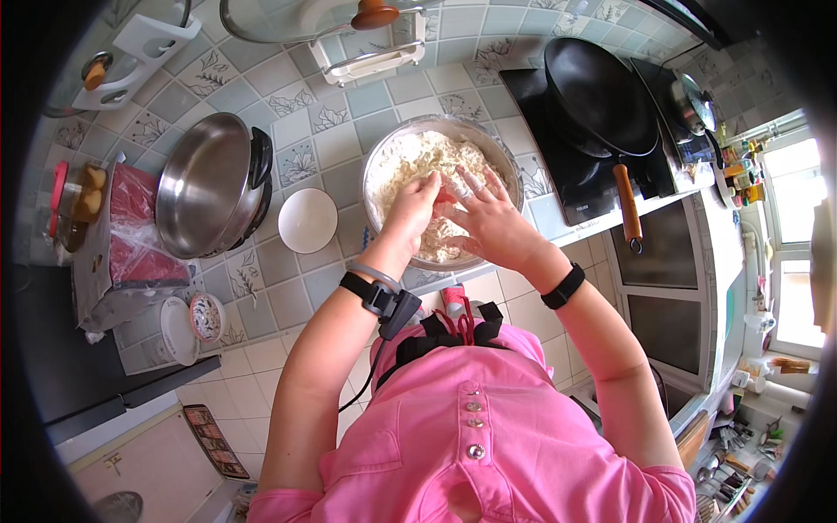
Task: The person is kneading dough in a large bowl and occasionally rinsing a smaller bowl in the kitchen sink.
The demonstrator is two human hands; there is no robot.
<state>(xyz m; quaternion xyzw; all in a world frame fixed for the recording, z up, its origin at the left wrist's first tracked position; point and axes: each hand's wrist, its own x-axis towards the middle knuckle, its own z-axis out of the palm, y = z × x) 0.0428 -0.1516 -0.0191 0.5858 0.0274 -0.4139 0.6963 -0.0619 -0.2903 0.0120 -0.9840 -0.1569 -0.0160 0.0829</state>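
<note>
A large metal basin (509, 157) sits on the tiled counter before me, holding a shaggy, crumbly flour dough (418, 153). Both hands are over it. The fingers of my left hand (415, 209) are bent inward and meet the fingers of my right hand; whether they pinch anything is hidden. My right hand (494, 222) has its fingers spread, with pale dough stuck to them. Left of the basin stands a white bowl (308, 221), with nothing visible inside.
Farther left stand a steel pot (206, 186), a box with red plastic packaging (137, 222), and small dishes (208, 317). On the right, a black wok (598, 95) rests on the cooktop (579, 196), its wooden handle (628, 202) jutting past the counter edge. A glass lid (288, 19) hangs on the wall.
</note>
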